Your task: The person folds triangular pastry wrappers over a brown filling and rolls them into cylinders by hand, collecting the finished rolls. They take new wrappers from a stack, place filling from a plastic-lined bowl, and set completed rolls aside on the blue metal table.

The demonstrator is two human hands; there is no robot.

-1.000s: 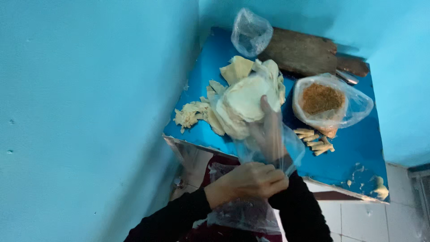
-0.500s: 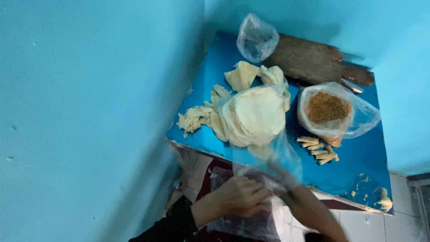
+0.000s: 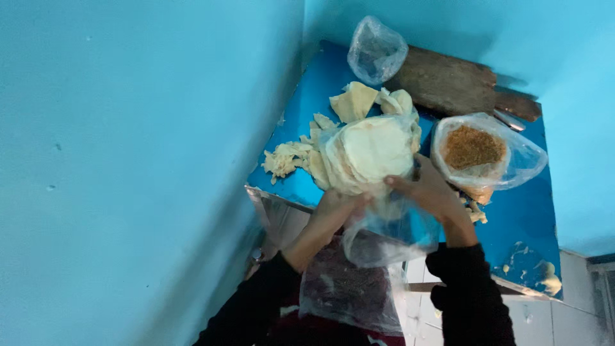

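Note:
A stack of round pale dough sheets (image 3: pixel 371 150) sits partly inside a clear plastic bag (image 3: pixel 391 230) at the near edge of a blue table (image 3: pixel 307 109). My left hand (image 3: pixel 336 208) grips the bag and the stack's near left side. On the right, my right hand (image 3: pixel 429 189) holds the bag's other side against the stack. The bag's loose end hangs over the table edge between my wrists. Both sleeves are black.
Torn dough scraps (image 3: pixel 285 157) lie left of the stack, folded pieces (image 3: pixel 359 99) behind it. An open bag of brown filling (image 3: pixel 474 150) stands right. A wooden board (image 3: pixel 448 83) and a crumpled clear bag (image 3: pixel 377 51) are at the back. Blue walls close in left and behind.
My hands rose from below the table edge to the stack. The bag, earlier held up in front of me, now wraps the near side of the dough sheets.

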